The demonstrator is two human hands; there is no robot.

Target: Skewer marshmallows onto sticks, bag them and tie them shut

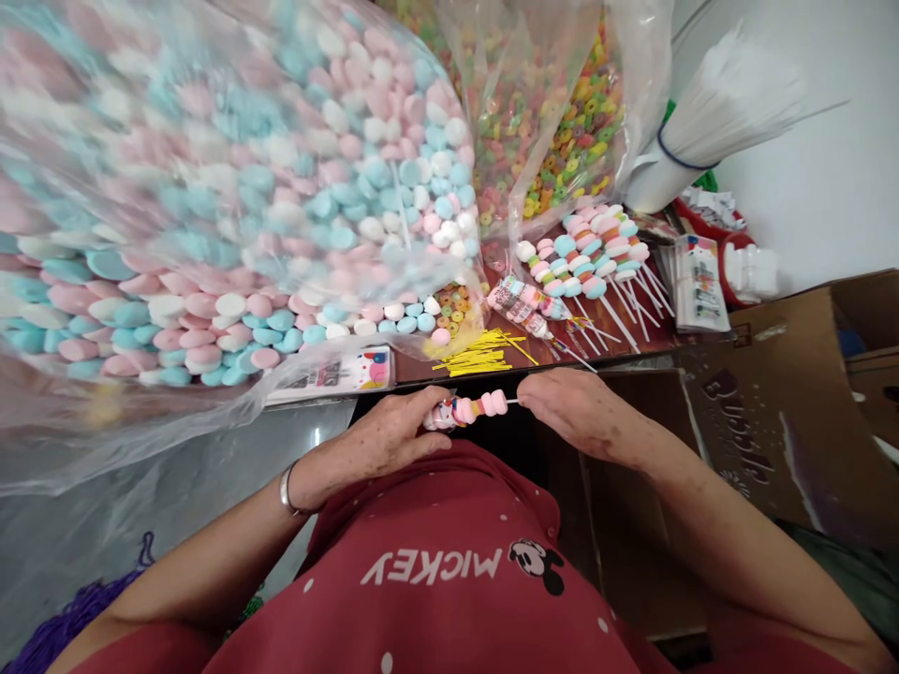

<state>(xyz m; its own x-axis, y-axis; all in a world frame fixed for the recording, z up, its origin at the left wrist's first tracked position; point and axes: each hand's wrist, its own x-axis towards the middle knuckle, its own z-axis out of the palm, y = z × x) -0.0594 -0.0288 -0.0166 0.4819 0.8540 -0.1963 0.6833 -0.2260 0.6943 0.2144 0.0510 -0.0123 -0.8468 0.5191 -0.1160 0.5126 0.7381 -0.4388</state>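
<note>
Two huge clear bags hog most of the view: the big bag of marshmallows point(211, 187) in pink, blue and white on the left, and a bag of cereal rings point(554, 122) behind it, both standing on the table point(632, 342). To the right there's a bundle of white sticks point(716, 112) held by a band, and a brown cardboard box point(773, 412) beside the person's right arm. Smaller stuff next: a pile of finished skewers point(596, 257) lying fanned out on the table, a couple already wrapped, and a scatter of yellow twist ties point(481, 354) just in front of them.

Now the actual work. The candy skewer point(467, 408) sits level between both hands, right at the table edge above the lap. The left hand point(393, 438) has its fingers closed around the loaded end, where a small printed wrapper seems to cover the candies. The right hand point(580, 412) pinches the bare stick end, fingers together on it.

My guess: this is the bagging step, sleeve going over the candies. Next move probably needs one hand free for a yellow tie, while the other keeps the sleeve bunched on the stick.
</note>
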